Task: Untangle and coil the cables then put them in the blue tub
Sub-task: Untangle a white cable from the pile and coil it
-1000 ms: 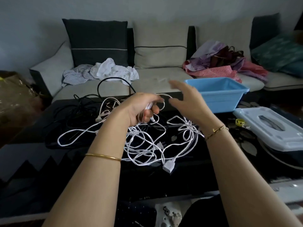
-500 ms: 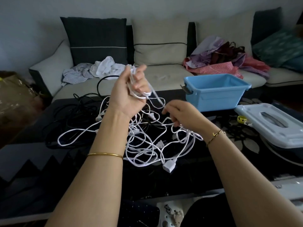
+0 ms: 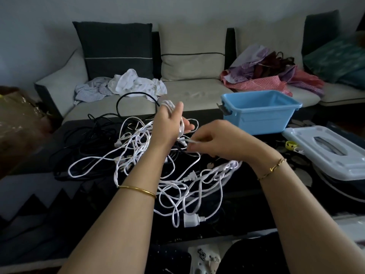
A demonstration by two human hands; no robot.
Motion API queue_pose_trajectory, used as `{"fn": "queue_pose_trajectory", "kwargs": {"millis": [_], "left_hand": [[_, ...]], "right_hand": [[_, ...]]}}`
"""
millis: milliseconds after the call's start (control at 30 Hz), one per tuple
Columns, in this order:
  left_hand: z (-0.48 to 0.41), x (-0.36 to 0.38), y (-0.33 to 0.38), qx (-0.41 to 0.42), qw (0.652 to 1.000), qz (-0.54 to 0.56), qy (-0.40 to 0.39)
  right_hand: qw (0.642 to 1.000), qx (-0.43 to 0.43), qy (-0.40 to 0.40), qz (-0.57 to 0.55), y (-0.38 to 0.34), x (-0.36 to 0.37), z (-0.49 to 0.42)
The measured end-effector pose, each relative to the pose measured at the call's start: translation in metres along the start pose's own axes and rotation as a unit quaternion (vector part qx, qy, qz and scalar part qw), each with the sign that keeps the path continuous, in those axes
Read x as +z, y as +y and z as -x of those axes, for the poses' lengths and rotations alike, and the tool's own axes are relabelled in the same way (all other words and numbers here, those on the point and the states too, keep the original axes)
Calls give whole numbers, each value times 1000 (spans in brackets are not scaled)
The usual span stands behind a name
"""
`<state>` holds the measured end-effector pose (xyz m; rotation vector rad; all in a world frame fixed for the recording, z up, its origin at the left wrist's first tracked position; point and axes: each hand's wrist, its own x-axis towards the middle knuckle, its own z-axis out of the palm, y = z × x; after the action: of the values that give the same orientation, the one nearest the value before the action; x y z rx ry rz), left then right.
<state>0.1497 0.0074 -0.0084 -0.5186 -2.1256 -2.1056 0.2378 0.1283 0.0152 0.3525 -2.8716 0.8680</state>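
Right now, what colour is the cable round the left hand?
The thin cable is white; head view.

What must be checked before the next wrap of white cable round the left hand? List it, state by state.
1. Loops seated on left hand: ok.
2. Right hand pinches the white cable: ok.
3. Feed strand free of the tangle: not ok, knotted.
4. White strands clear of black cables: cannot tell.
5. Blue tub open, nothing visible inside: ok.
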Motion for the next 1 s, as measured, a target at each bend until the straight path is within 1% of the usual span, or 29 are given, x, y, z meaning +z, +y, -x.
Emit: {"fn": "queue_pose_trajectory", "kwargs": {"millis": [67, 133, 200, 233, 300, 367, 433, 500, 533, 600, 700, 767, 833, 867, 900, 933, 967, 1000], "left_hand": [[7, 1, 2, 11, 997, -63, -30], [12, 2, 4, 10, 992, -96, -77], [15, 4, 9, 8, 983, -146, -113], [15, 5, 12, -2, 980, -154, -128], [14, 4, 14, -38, 975, -138, -173], [15, 2, 14, -78, 959, -136, -236], [17, -1, 12, -126, 934, -101, -319], [19, -5, 15, -174, 904, -28, -389], [19, -7, 18, -185, 889, 3, -418], [20, -11, 24, -177, 859, 55, -477], [18, -15, 24, -170, 813, 137, -540], [13, -15, 21, -197, 775, 230, -554], [5, -16, 19, -229, 714, 362, -553], [1, -17, 19, -233, 693, 418, -539], [-2, -18, 19, -230, 687, 465, -510], [-4, -17, 19, -221, 699, 498, -463], [-5, -16, 18, -206, 732, 517, -393], [-5, -16, 17, -191, 772, 520, -310]], "right_hand": [[996, 3, 86, 12, 5, -4, -4], [987, 16, 156, 20, 11, -8, -6], [980, 12, 200, 13, 16, -11, -8], [977, 7, 212, 7, 17, -12, -9], [971, 4, 240, 14, 21, -15, -10], [959, 22, 282, 24, 28, -20, -11], [941, 46, 335, 7, 38, -25, -11], [933, 65, 351, -47, 46, -26, -10], [934, 72, 340, -81, 49, -23, -11], [934, 93, 311, -150, 53, -15, -12], [926, 144, 287, -197, 60, -3, -15], [933, 167, 261, -185, 64, 5, -17], [947, 183, 206, -166, 68, 14, -17], [954, 191, 167, -162, 68, 17, -17], [961, 196, 120, -154, 66, 21, -17], [969, 194, 72, -137, 63, 23, -16], [976, 185, 22, -108, 59, 24, -16], [982, 171, -26, -71, 52, 25, -15]]}}
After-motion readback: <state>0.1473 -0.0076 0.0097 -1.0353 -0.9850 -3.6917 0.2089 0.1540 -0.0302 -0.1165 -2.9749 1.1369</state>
